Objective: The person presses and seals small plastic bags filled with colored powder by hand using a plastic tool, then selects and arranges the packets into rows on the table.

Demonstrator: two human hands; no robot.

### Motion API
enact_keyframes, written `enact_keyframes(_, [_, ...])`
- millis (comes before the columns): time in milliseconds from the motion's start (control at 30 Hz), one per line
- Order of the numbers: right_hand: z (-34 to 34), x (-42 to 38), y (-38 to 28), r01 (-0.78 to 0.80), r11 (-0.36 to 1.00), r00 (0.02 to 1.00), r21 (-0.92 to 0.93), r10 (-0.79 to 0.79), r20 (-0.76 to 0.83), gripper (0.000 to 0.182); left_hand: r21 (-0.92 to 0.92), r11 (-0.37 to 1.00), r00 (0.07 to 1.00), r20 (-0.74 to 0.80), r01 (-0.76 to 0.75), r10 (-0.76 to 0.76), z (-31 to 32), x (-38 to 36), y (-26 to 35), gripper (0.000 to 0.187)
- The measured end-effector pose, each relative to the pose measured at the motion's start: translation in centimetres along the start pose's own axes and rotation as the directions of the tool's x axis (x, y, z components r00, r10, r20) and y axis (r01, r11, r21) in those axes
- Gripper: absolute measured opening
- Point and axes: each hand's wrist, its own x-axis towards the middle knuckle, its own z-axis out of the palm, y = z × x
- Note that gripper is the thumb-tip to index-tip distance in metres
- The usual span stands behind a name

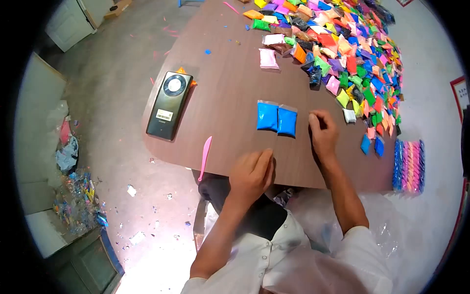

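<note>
Two blue clay packets in clear bags lie side by side on the brown table, the left blue packet (pixel 267 117) touching the right blue packet (pixel 287 121). My right hand (pixel 323 134) rests on the table just to their right, fingers curled in and apart from the packets. Below them, by the table's near edge, hovers my left hand (pixel 251 172), its fingers pressed together. I see nothing held in either hand. A pink plastic knife (pixel 205 156) lies left of my left hand, its handle reaching the table edge.
A large heap of colourful small packets (pixel 342 54) covers the far right of the table. A dark phone (pixel 169 105) lies at the left edge. Bundled twisted sticks (pixel 409 166) stand off the right edge. Scraps litter the floor (pixel 147 210).
</note>
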Motion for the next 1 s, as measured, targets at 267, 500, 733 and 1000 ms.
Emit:
enact_keyframes(267, [-5.8, -13.7, -2.7, 0.155, 0.883, 0.985, -0.444, -0.173, -0.001, 0.008, -0.140, 0.989, 0.996, 0.063, -0.048, 0.058, -1.1, -0.8, -0.6, 0.034])
enact_keyframes(500, [-4.4, -14.9, -1.2, 0.128, 0.785, 0.965, -0.605, -0.240, -0.107, 0.018, -0.119, 0.993, 0.994, 0.099, -0.026, 0.038, -1.2, -1.0, 0.0, 0.031])
enact_keyframes(733, [-4.6, -14.7, -0.7, 0.198, 0.759, 0.937, -0.620, -0.332, -0.106, 0.020, -0.035, 0.999, 0.999, 0.035, 0.024, -0.023, 0.0, -1.4, 0.1, 0.025])
enact_keyframes(1000, [-4.7, -15.0, -0.7, 0.175, 0.778, 0.939, -0.603, -0.316, -0.135, 0.017, 0.014, 0.996, 0.995, 0.055, 0.086, -0.087, 0.2, -1.2, 0.8, 0.019])
